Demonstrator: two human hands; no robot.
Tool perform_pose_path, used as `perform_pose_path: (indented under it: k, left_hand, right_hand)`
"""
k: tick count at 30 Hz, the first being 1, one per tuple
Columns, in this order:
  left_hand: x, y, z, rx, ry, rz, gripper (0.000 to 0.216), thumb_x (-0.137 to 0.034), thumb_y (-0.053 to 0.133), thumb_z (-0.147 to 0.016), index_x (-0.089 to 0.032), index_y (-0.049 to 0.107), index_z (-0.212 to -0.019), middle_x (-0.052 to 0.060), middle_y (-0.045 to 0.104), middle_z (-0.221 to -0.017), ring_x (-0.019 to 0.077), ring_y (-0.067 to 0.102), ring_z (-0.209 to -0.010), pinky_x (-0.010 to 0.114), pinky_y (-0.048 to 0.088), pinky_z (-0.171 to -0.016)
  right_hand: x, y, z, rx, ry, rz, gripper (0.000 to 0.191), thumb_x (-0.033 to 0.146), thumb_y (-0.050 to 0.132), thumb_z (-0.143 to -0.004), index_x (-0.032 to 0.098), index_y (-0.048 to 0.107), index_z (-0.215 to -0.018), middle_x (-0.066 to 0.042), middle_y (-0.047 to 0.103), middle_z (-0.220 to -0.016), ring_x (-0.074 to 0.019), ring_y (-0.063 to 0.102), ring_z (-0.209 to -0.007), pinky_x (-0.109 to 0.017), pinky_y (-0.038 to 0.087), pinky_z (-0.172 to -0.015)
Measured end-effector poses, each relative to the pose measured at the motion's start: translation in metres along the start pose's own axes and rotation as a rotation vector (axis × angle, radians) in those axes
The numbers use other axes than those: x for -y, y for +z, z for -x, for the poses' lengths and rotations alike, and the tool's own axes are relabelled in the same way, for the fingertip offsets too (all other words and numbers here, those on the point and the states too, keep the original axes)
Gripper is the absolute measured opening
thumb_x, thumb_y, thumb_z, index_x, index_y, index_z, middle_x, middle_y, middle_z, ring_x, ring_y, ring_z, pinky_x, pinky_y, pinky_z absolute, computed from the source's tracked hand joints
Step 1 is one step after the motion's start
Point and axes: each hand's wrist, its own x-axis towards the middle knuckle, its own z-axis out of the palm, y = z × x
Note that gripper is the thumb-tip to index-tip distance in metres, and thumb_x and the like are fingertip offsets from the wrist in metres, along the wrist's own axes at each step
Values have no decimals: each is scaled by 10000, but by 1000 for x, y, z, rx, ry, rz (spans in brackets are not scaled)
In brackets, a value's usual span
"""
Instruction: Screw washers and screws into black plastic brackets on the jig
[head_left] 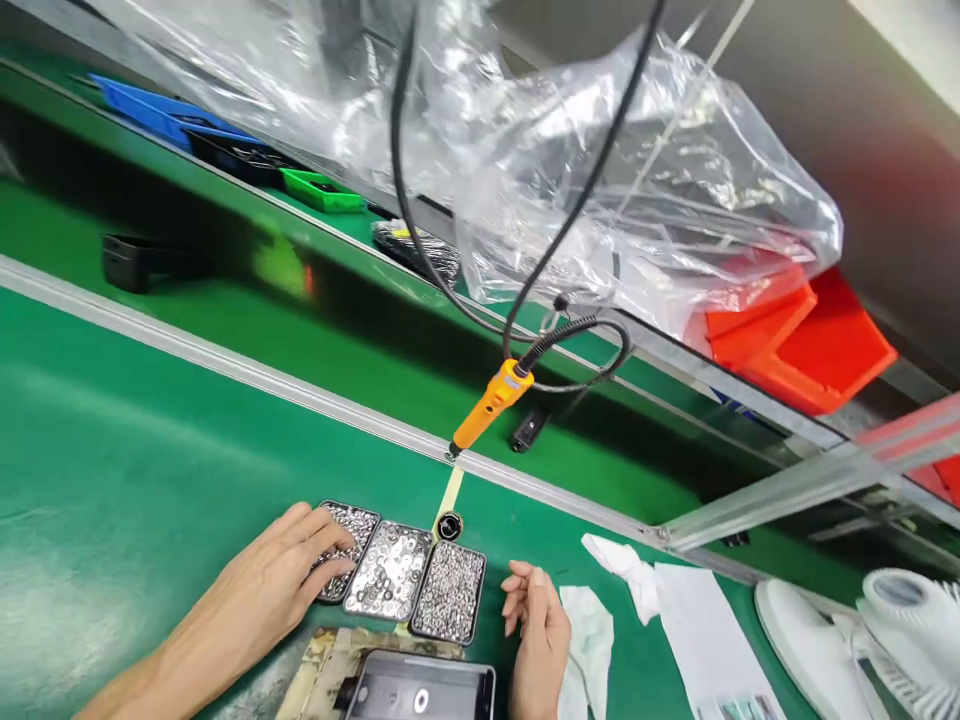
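My left hand (pixel 281 565) reaches over the leftmost of three small dark trays. Its fingertips dip among the small metal parts in that tray (pixel 352 520), with a gap between thumb and forefinger. Beside it lie a middle tray (pixel 389 570) of flat washers and a right tray (pixel 448 592) of tiny metal pieces. My right hand (pixel 538 625) rests on the green bench right of the trays, fingers loosely curled and apart, nothing visible in them. Between the hands, at the lower edge, is a dark device (pixel 420 688) with a grey top, beside a worn, stained block (pixel 319 665).
An orange electric screwdriver (pixel 491 408) hangs on a black cable above the bench. A round black part (pixel 449 526) lies behind the trays. White cloths (pixel 589 640), a paper sheet (pixel 705 630) and a white fan (pixel 810 640) are at right. Red bins (pixel 832 340) and plastic sheeting (pixel 540 170) occupy the shelf.
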Motion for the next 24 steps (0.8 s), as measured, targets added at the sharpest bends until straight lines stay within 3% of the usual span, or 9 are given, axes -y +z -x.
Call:
perform_pose_path:
  k: [5,8,12,15,17,24]
  left_hand:
    - [-10,-4,-2,-42,-4,36,201,-302,508,-1096,-232,671,-1002,14,636,-970,219,550,-900,397,381,-977]
    - [-18,-6,-5,-28,0,72,205,-273,480,-1110,-252,683,-1100,22,638,-1062,224,537,-969,381,394,-951]
    - [-24,-2,-9,-42,42,98,297,-245,432,-1135,-231,699,-1006,33,638,-1054,227,519,-991,362,401,-885]
    - [-25,-2,-9,-61,37,83,292,-221,441,-1120,-195,667,-938,45,627,-981,225,509,-928,364,395,-828]
    - [-27,-5,-10,-78,45,62,226,-194,481,-1081,-192,661,-946,47,631,-977,233,509,-923,379,389,-833]
    - [-32,-11,-14,-118,44,16,165,-84,499,-952,-182,612,-881,49,611,-910,235,500,-860,391,360,-775]
  right_hand:
    - [45,20,-35,41,-112,89,630,759,588,-981,170,766,-1116,-82,710,-936,-194,605,-775,-299,516,-679]
    - [81,45,-56,67,-214,160,612,716,620,-982,206,705,-1309,-113,724,-1190,-248,666,-1012,-363,546,-875]
    - [117,89,-84,181,-379,153,740,604,732,-947,265,500,-1563,-132,553,-1546,-306,554,-1372,-471,445,-1157]
    - [126,113,-100,317,-343,72,751,574,753,-938,247,496,-1564,-131,613,-1474,-296,592,-1327,-473,442,-1176]
    - [126,120,-105,332,-309,45,700,574,742,-943,209,550,-1508,-129,682,-1348,-292,639,-1245,-458,481,-1130]
    - [124,90,-77,262,-235,25,754,585,757,-941,234,521,-1565,-101,696,-1283,-286,681,-1174,-440,518,-1076]
